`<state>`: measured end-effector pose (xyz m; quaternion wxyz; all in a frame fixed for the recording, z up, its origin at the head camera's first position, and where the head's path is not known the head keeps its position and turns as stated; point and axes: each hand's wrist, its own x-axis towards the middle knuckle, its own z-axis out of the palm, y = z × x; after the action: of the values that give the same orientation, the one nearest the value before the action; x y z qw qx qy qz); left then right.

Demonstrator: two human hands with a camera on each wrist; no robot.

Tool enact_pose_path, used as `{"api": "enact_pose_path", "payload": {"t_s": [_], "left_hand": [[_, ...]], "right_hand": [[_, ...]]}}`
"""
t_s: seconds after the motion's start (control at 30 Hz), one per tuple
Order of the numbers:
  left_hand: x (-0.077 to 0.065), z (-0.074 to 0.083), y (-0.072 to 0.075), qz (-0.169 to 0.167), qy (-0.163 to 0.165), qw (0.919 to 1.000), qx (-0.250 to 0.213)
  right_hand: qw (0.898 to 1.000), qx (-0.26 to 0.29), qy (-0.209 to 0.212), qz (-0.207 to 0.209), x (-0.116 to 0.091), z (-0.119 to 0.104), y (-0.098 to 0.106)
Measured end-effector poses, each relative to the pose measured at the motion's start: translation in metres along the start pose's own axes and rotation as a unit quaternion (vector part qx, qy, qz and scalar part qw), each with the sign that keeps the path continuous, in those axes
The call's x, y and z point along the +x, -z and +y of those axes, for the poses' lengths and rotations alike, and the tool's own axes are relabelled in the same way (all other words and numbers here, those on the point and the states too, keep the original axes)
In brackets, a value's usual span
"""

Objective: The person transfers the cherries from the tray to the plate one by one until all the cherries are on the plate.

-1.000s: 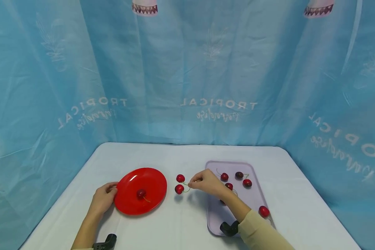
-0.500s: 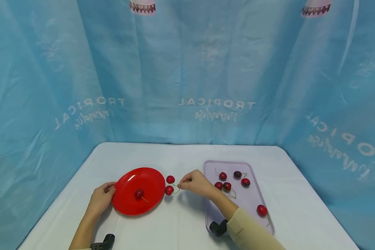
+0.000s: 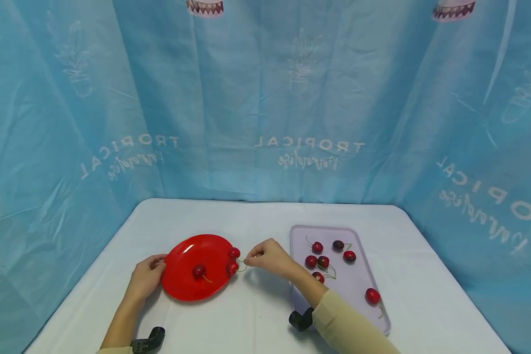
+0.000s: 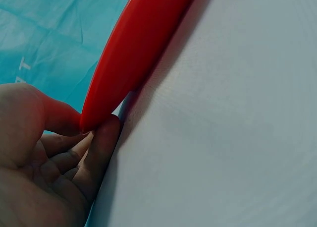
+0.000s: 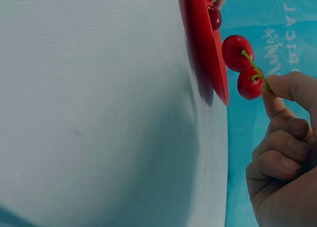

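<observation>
My left hand (image 3: 145, 279) pinches the left rim of a round red plate (image 3: 186, 285), thumb above and fingers beneath, as the left wrist view shows. One dark red cherry (image 3: 199, 270) with its stem lies on that plate. Between thumb and forefinger, my right hand (image 3: 270, 256) pinches the joined green stems of a pair of bright red cherries (image 5: 237, 53). In the head view the pair overlaps the plate's right rim; the right wrist view shows it held up off the table, beside the plate's edge.
A lilac tray (image 3: 347, 309) on the right holds several cherries (image 3: 317, 247), some joined by stems. Both lie on a white table (image 3: 256, 314). Blue printed curtains (image 3: 265, 98) hang behind and at both sides.
My right hand has moved left with the cherry pair, from the gap between tray and plate to the plate's right rim. The left hand still holds the plate in place.
</observation>
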<state>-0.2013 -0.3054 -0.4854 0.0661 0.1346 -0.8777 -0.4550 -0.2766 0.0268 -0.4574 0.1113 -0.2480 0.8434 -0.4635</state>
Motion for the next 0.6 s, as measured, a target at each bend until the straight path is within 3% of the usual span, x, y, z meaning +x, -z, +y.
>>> {"api": "enact_pose_path", "payload": {"t_s": [0.6], "left_hand": [[0.002, 0.0, 0.0, -0.003, 0.012, 0.9999, -0.003]], "right_hand": [[0.999, 0.023, -0.018, -0.023, 0.018, -0.014, -0.023]]}}
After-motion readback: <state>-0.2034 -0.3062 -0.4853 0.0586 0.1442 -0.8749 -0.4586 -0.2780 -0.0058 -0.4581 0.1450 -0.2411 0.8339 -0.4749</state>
